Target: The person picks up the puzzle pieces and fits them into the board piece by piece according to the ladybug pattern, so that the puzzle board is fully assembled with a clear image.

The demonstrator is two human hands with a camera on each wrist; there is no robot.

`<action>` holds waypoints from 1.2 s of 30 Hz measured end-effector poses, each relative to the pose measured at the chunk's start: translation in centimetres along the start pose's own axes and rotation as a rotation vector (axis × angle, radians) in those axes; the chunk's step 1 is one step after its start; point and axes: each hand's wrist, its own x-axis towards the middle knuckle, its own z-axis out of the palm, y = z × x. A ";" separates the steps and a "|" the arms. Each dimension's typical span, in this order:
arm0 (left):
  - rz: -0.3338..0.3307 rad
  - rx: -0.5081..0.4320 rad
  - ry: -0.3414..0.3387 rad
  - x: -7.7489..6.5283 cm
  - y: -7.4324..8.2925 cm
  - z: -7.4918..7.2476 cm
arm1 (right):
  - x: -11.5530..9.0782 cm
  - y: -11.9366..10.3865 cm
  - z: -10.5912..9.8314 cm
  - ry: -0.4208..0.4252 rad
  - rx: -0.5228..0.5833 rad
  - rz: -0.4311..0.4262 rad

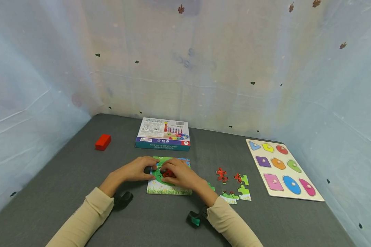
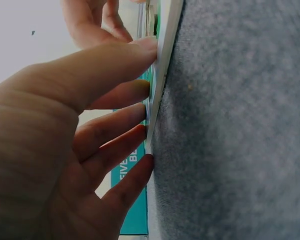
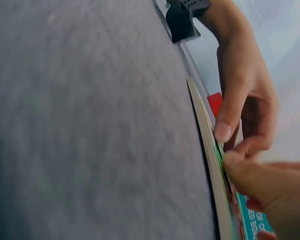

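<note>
A jigsaw puzzle board [image 1: 170, 190] with a green, flowered and grassy picture lies on the grey table. At its left edge is my left hand [image 1: 140, 168], fingers spread, the thumb and fingertips touching the board in the left wrist view. My right hand [image 1: 182, 175] reaches over the board from the right. Its thumb and fingertips come down around a red ladybug part of the picture [image 1: 168, 173], which the hand partly covers. In the right wrist view the right thumb [image 3: 250, 175] rests close to the left hand's fingertips at the board's surface.
Several loose puzzle pieces [image 1: 222, 174] lie right of the board. Beyond them is a wooden shape board [image 1: 278, 171] with knobbed shapes. Behind the puzzle stands a flat box [image 1: 162, 134] of beads, and a red block [image 1: 103, 142] sits at the back left.
</note>
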 end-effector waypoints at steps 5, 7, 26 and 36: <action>0.003 0.015 -0.010 0.0 0.0 0.1 | -0.3 0.5 -0.4 -0.014 0.045 -0.104; -0.007 0.011 -0.014 0.0 0.1 0.1 | -0.4 0.7 -0.3 -0.014 0.070 -0.125; 0.040 -0.035 -0.047 0.2 0.6 0.4 | -0.8 1.5 0.5 -0.038 0.299 -0.054; -0.010 0.026 -0.074 0.4 1.2 0.3 | -1.8 1.9 -2.7 0.015 0.452 0.041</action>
